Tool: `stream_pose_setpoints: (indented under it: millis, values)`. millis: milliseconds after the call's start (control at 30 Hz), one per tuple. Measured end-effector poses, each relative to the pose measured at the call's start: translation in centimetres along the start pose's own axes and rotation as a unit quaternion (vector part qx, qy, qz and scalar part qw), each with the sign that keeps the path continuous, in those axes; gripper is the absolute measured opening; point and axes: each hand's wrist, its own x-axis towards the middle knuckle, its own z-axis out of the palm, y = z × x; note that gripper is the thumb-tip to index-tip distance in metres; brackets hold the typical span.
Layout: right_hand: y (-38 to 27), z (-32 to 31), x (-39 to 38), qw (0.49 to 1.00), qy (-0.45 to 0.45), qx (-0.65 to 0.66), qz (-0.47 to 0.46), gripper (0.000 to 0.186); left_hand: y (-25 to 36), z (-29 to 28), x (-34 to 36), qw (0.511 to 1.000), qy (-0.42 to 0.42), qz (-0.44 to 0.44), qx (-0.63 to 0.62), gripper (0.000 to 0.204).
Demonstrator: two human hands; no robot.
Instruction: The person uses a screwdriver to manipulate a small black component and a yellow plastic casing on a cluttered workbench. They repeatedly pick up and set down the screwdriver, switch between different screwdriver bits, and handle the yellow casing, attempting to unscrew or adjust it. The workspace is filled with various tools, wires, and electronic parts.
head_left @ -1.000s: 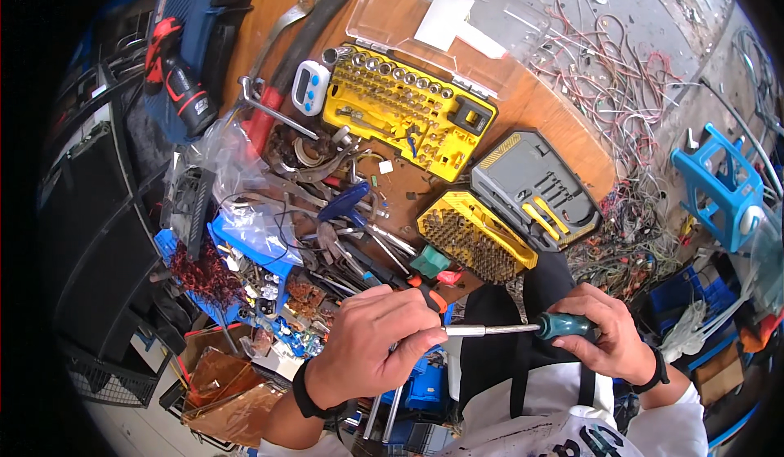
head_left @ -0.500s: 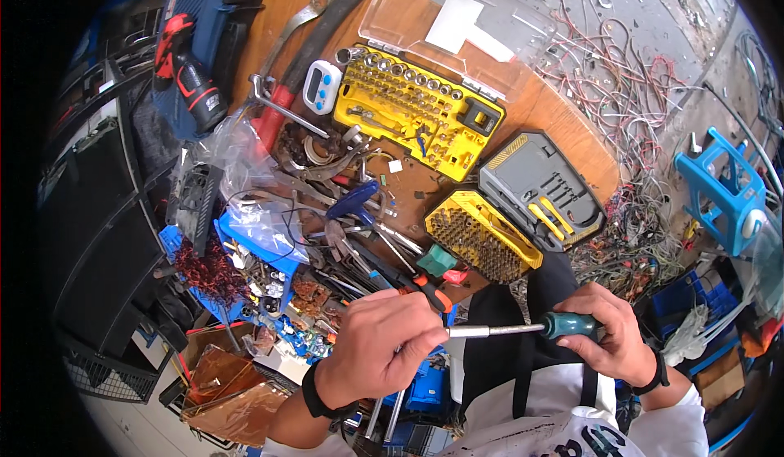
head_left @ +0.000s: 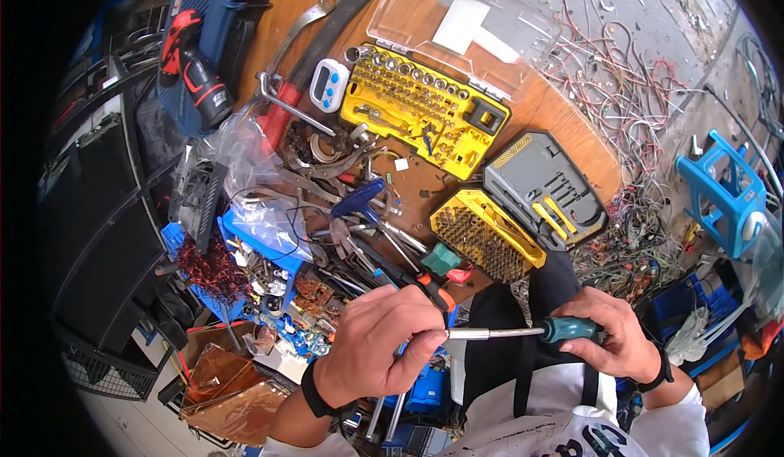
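A screwdriver with a dark green handle and a metal shaft lies level between my hands, over my lap. My right hand is closed round its handle. At the other end, my left hand pinches the thicker silvery sleeve of the shaft between thumb and fingers; the very tip is hidden in that hand. Just beyond lies a yellow case of bits, with its grey lid folded open. Behind it rests a yellow socket set with sockets and bits in rows.
On the wooden table lie a digital timer, a red-and-black cordless drill, a large wrench and a blue-handled tool. Tangled wires cover the floor near a blue stool. Blue bins of scrap stand at left.
The table and its contents have shifted slightly to the right in the view. Both hands keep their hold on the screwdriver, nearly in place.
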Motion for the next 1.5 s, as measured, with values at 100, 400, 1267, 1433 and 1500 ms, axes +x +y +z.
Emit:
stream_pose_setpoints:
  millis: [100,400,1267,1433,1500]
  values:
    - [0.0,0.2,0.0,1.0,0.008,0.0,-0.004,0.033,-0.1,0.1,-0.1,1.0,0.012,-0.011,0.005,0.014]
    - [-0.4,0.4,0.0,0.999,-0.005,0.014,0.029,0.032,-0.5,0.6,-0.6,0.991,0.05,0.036,0.119,0.013]
    - [-13.2,12.0,-7.6,0.995,0.084,0.044,-0.029,0.039,19.8,-11.6,-33.0,0.833,0.531,-0.144,0.059,0.017]
    - [-15.1,17.8,-11.1,0.988,0.059,-0.023,-0.14,0.038,20.2,-9.9,-56.1,0.69,0.712,-0.101,0.084,0.019]
    - [-15.4,20.3,-12.1,0.988,0.054,0.008,-0.144,0.039,17.9,-8.0,-64.5,0.633,0.762,-0.113,0.075,0.019]
